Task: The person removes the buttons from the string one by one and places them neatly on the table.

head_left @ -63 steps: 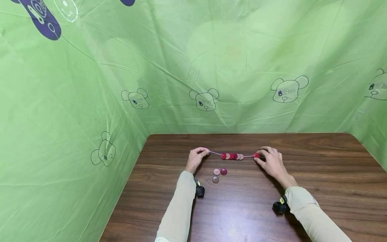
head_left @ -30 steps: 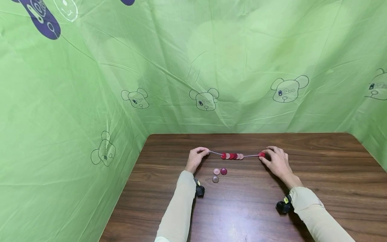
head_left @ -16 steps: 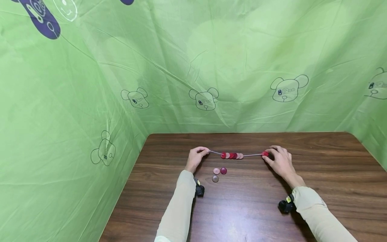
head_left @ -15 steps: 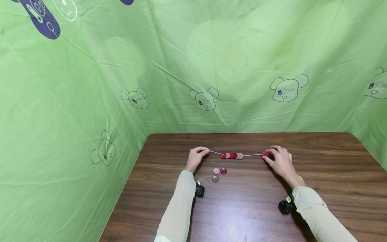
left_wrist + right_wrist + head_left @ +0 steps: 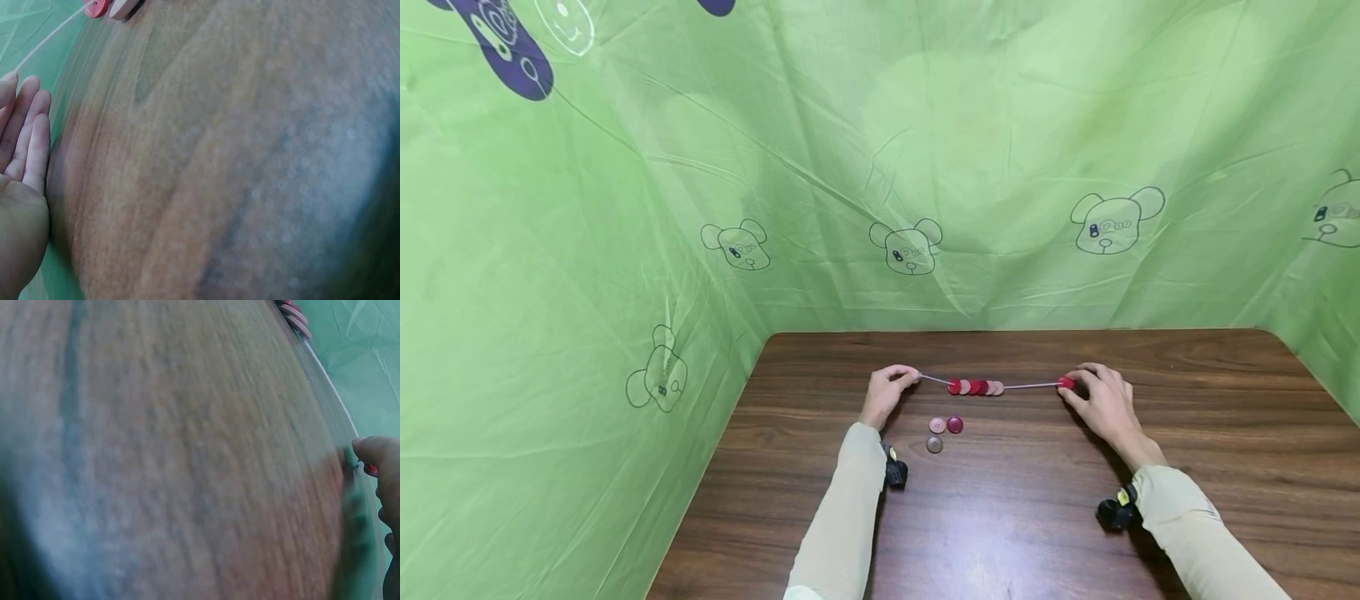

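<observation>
In the head view my left hand (image 5: 887,393) pinches one end of a pale string (image 5: 1032,386) between thumb and fingertips. A row of overlapping red and pink buttons (image 5: 975,387) is threaded midway along it. At the right, my right hand (image 5: 1107,408) pinches a red button (image 5: 1065,382) on the string, apart from the row. The left wrist view shows the string running from the fingertips to a red button (image 5: 97,7). Mostly hidden behind the right thumb, the pinched button (image 5: 370,469) shows as a red sliver in the right wrist view.
Three loose buttons lie on the wooden table (image 5: 1000,492) below the row: a pink button (image 5: 937,425), a dark magenta button (image 5: 955,425) and a greyish-brown button (image 5: 934,445). A green printed sheet (image 5: 820,167) hangs behind and to the left of the table.
My right hand has slid to the right with the red button, widening the gap between it and the row of buttons. My left hand and the loose buttons have stayed put.
</observation>
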A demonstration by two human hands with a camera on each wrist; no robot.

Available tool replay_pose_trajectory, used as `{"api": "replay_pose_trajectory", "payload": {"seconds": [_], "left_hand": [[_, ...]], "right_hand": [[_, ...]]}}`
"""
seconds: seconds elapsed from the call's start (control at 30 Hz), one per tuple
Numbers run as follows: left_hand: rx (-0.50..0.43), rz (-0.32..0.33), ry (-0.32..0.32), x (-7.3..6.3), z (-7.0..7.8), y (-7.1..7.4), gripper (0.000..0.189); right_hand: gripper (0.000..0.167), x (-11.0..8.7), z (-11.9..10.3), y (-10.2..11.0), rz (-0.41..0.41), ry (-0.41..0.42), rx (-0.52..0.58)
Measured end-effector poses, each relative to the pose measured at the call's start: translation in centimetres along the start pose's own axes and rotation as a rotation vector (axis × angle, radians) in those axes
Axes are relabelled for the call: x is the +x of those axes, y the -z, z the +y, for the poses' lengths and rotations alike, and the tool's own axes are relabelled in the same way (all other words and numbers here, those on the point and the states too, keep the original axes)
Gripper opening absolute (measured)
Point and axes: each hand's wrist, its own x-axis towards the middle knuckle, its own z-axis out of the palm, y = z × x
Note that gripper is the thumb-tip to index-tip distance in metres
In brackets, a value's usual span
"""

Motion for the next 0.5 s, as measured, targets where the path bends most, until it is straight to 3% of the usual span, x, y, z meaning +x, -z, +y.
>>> {"api": "replay_pose_trajectory", "payload": {"seconds": [0.5], "left_hand": [[-0.008,0.003,0.003,0.06,-0.12,0.00,0.010]], "right_hand": [[0.032,-0.03,0.39,0.57,0.013,-0.019,-0.001]]}}
